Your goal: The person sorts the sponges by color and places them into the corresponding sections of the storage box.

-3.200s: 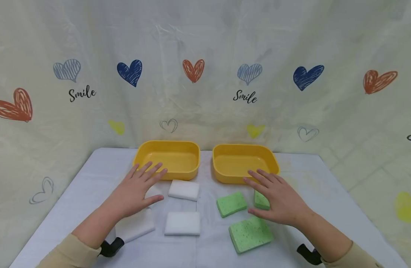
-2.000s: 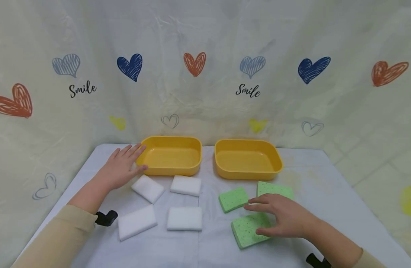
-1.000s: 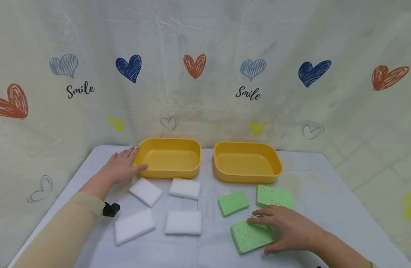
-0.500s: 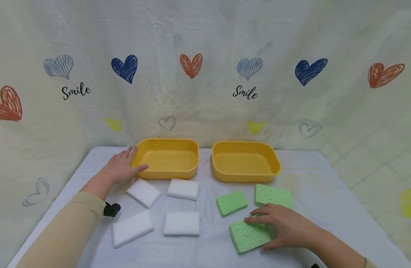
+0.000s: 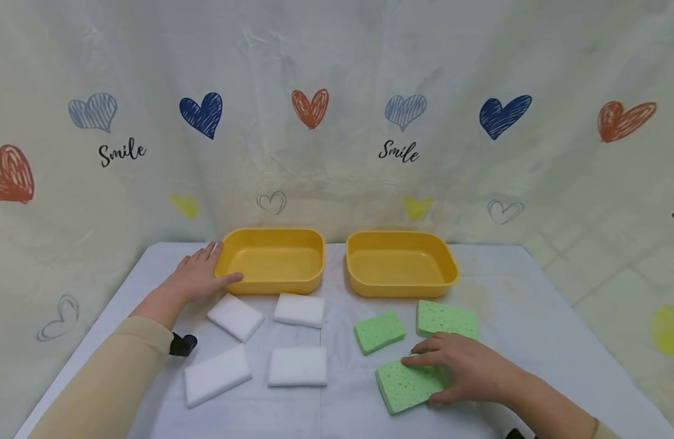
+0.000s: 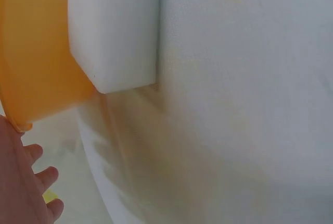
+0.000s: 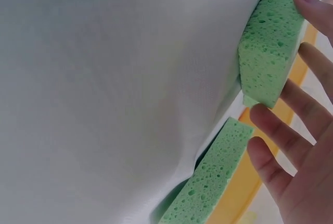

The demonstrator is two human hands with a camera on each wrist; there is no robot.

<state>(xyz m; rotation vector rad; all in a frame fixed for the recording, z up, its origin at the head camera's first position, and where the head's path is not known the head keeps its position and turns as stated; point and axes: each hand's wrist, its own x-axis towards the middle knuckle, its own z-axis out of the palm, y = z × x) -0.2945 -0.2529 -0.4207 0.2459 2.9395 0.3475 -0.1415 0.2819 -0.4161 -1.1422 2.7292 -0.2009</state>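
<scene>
At the left end of the left yellow tray (image 5: 276, 285) is my left hand (image 5: 191, 280), its thumb near the tray's front corner and its fingers along the outer side. In the left wrist view, the fingertips (image 6: 48, 177) stand spread beyond the orange-looking tray wall (image 6: 36, 47). My right hand (image 5: 471, 371) hovers low at the right end of the large front green sponge (image 5: 402, 387), covering part of it. The right wrist view has the thumb overlapping a green sponge (image 7: 268, 47), with the loosely bent fingers (image 7: 276, 130) along its other side.
Another yellow tray (image 5: 402, 290) stands to the right. Two more green sponges, one small (image 5: 379, 332) and one larger (image 5: 446, 318), lie before it. Several white sponges (image 5: 297, 366) lie spread in front of the left tray. A heart-printed curtain (image 5: 337, 177) hangs behind the table.
From over the white sponges, my left hand has moved left to the tray's end. My right hand has come down and nearer to the front green sponge. Both have barely moved over the last second.
</scene>
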